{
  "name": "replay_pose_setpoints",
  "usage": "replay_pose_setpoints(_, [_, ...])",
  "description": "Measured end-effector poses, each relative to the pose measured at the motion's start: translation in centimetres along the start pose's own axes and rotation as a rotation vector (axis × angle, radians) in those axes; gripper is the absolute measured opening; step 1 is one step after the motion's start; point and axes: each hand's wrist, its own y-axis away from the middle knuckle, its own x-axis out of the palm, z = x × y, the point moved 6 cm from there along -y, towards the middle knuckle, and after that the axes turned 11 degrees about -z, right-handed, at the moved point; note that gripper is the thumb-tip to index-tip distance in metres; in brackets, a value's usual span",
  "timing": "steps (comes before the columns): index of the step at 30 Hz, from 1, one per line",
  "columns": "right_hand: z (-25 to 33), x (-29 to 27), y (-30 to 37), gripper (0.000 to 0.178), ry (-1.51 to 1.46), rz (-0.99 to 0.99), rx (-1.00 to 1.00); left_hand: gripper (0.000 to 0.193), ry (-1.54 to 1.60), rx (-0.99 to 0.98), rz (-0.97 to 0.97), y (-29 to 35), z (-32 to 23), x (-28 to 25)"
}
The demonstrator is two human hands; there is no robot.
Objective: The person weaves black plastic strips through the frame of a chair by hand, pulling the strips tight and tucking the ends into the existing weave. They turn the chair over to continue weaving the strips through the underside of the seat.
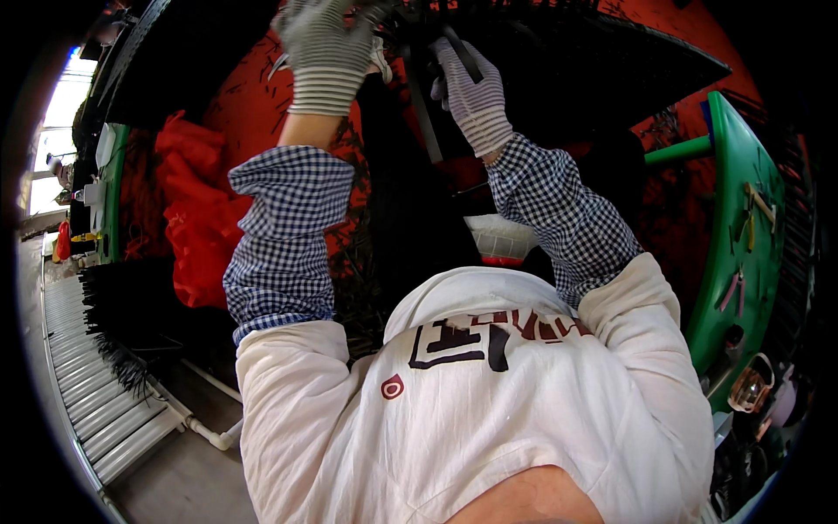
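Note:
Both of my hands wear grey-and-white striped knit gloves, below checked blue-and-white sleeve covers. At the top edge is my left hand (327,57), its fingers blurred and partly cut off, so their grip does not show. To its right, my right hand (471,92) is closed around a black curved piece (463,54), whose exact kind I cannot make out. A narrow grey bar (422,109) runs down beside that hand. Behind it spreads a large black sheet-like mass (576,74), too dark to tell more.
Red crumpled cloth (196,210) lies at left, above a black bristly brush piece (122,349) near a roller conveyor (105,384). On the right, a green table (724,236) carries pliers (733,293) and other hand tools. Dark scraps litter the red surface (240,96) ahead.

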Motion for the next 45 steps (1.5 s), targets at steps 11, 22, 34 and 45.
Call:
replay_pose_setpoints(11, [-5.4, -5.8, 0.6, 0.024, 0.080, -0.040, 0.161, 0.008, 0.158, -0.364, -0.149, -3.1, 6.1, -3.3])
replay_pose_setpoints(22, [-6.8, -6.3, -0.1, 0.024, 0.169, -0.058, 0.222, 0.022, 0.343, -0.628, 0.152, 4.0, 8.1, -0.7])
replay_pose_setpoints(34, [-6.7, -7.1, 0.4, 0.025, 0.200, -0.088, 0.301, 0.022, 0.007, -0.292, 0.270, 3.6, 4.0, 3.5])
replay_pose_setpoints(45, [0.3, -6.9, -1.5, 0.021, 0.299, -0.198, -0.074, 0.014, 0.328, -0.997, -0.163, 6.2, 12.4, 0.3])
